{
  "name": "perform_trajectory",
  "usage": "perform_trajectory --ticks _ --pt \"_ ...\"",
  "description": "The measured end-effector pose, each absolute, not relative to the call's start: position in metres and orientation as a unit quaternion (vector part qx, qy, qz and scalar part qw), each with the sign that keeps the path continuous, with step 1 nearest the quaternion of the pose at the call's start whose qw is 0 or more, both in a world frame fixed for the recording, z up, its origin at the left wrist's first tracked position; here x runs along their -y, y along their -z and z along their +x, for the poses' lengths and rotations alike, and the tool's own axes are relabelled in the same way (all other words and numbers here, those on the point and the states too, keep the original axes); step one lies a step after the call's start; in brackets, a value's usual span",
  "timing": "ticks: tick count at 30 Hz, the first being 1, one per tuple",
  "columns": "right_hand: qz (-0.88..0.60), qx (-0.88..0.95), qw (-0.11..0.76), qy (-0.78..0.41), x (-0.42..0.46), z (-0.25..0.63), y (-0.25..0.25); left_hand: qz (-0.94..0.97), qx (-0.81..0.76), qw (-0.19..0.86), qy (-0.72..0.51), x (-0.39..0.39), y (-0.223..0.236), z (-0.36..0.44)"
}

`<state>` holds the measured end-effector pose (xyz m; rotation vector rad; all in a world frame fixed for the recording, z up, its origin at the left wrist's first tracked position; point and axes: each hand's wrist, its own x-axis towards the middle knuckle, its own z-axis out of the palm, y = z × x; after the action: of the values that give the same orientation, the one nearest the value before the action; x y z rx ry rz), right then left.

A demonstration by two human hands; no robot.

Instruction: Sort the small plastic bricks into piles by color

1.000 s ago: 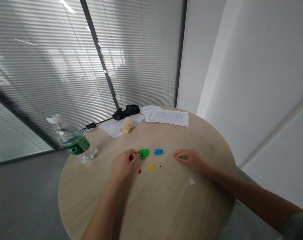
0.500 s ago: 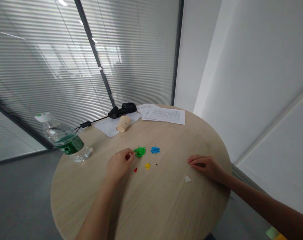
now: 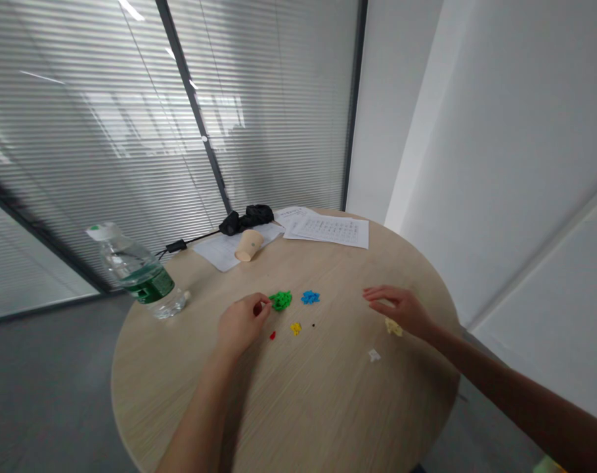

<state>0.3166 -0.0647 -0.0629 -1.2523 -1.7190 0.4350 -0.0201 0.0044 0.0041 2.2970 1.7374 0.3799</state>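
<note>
Head-worn view (forward and down)

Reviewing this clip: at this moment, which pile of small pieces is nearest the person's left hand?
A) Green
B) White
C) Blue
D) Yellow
A. The left hand reaches right up to the green pile, while the blue pile lies farther along the table.
</note>
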Motion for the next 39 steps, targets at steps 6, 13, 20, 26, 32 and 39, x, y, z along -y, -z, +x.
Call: perform_trajectory --ticks 6,13,20,26,32,39 --pt "-0.413 0.795 0.400 -0.191 -0.005 0.246 0.045 0.781 -0.595 0.120 -0.147 -0.004 -0.002 -0.022" --pt "-0.370 0.825 0.349 -0.247 -0.039 0.214 0.067 0.784 -0.589 0.123 -0.152 -0.004 -0.001 -0.023" --pt "-0.376 0.827 0.336 -0.249 -0.040 0.215 0.072 0.784 -0.589 0.119 -0.152 -0.002 -0.003 -0.023" --pt "-0.376 0.825 0.331 -0.263 -0.028 0.228 0.070 0.782 -0.592 0.120 -0.154 -0.003 -0.002 -0.024" --pt "-0.364 0.826 0.331 -0.274 -0.010 0.260 0.071 0.780 -0.596 0.123 -0.148 -0.003 -0.004 -0.023" --pt "-0.387 0.808 0.347 -0.277 0.009 0.300 0.074 0.786 -0.591 0.122 -0.136 -0.005 -0.003 -0.023"
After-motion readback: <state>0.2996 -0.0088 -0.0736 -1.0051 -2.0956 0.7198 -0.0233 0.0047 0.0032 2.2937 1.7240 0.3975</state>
